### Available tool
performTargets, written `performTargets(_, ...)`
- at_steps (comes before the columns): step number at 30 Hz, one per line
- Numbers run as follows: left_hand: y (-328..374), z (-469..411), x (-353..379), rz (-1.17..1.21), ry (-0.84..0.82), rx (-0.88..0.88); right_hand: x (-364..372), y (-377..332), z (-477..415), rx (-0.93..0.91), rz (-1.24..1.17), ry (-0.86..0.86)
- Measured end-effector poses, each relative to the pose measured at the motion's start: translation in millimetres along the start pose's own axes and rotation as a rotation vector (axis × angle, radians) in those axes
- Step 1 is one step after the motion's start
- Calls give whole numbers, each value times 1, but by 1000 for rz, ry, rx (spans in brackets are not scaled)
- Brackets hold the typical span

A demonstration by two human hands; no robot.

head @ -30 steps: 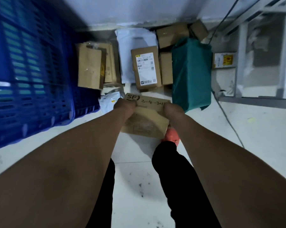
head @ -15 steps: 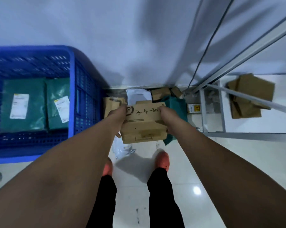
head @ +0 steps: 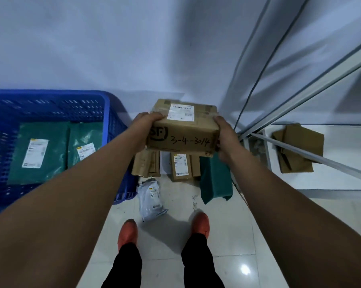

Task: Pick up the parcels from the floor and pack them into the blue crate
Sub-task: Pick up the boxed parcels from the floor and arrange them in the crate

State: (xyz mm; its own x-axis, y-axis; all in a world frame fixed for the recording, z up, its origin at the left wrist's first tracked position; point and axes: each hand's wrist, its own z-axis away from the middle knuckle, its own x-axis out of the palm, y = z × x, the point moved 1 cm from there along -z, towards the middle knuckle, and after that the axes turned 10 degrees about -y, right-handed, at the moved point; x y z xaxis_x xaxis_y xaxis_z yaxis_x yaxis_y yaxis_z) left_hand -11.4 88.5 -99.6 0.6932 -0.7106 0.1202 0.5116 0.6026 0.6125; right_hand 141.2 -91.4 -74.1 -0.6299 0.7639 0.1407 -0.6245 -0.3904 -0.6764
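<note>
At far left, blue crate (head: 50,95) w/ two green bags (head: 38,152) inside, L hand (head: 146,127) and R hand (head: 226,138) curled tight round ends of brown box (head: 185,129), box up in the air just right of the crate, over parcels (head: 180,167) on the floor, flat cardboard (head: 298,148) far right

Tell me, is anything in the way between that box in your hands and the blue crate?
Nothing visible blocks it. The left hand and right hand hold the cardboard box in the air, right of the blue crate, whose top is open. Two green parcels lie inside.
</note>
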Motion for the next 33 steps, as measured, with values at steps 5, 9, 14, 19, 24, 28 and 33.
performTargets(5,5,4,-13,-103,-222,-106,-25,17,-17,161,-61,-244)
performTargets(9,-2,-1,-29,-59,-282,-111,-27,27,-28,18,-174,-308)
performTargets(14,-14,-13,-40,-11,-309,70,-18,23,-39,-87,-216,-297)
performTargets(19,-16,-19,-54,90,-330,217,-6,12,-45,-62,-132,-382)
performTargets(24,-12,-20,-69,118,-314,258,10,6,-51,-88,-150,-427)
performTargets(28,-12,-18,-84,117,-277,278,28,7,-58,-83,-147,-439)
performTargets(33,-15,-11,-110,165,-239,283,57,8,-64,-68,-100,-454)
